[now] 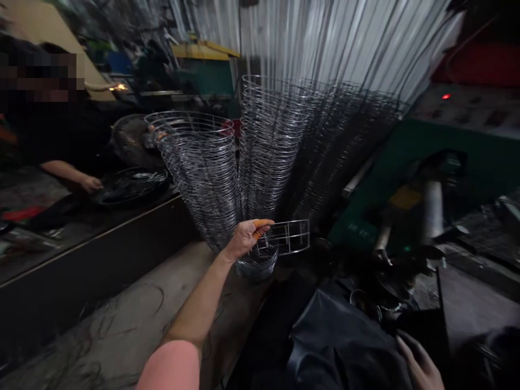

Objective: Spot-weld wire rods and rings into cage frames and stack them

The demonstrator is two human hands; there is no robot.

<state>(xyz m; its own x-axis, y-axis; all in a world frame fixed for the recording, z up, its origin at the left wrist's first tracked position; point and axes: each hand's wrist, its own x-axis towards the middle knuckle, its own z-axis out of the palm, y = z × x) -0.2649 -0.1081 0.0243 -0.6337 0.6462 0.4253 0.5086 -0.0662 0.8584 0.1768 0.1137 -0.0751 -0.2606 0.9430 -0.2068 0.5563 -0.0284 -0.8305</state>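
My left hand [245, 238], with orange covers on its fingers, is stretched forward and closed on a wire frame [298, 236]. The frame is a small, shiny basket-like piece of crossed wires, pointing right from my fingertips. Just beneath it stands a short stack of round wire rings [257, 268]. Low at the right, my right hand [424, 365] is near the black apron [333, 336] over my lap. Its fingers look stretched out, with a dark cover on at least one, and I see nothing held in them.
Tall stacks of round wire baskets [203, 173] rise ahead. A green machine [374, 184] with a red light stands at the right. At the left, a co-worker's hand [91, 184] is beside a black tray [134, 187] of metal pieces. Loose wires lie on the floor [134, 319].
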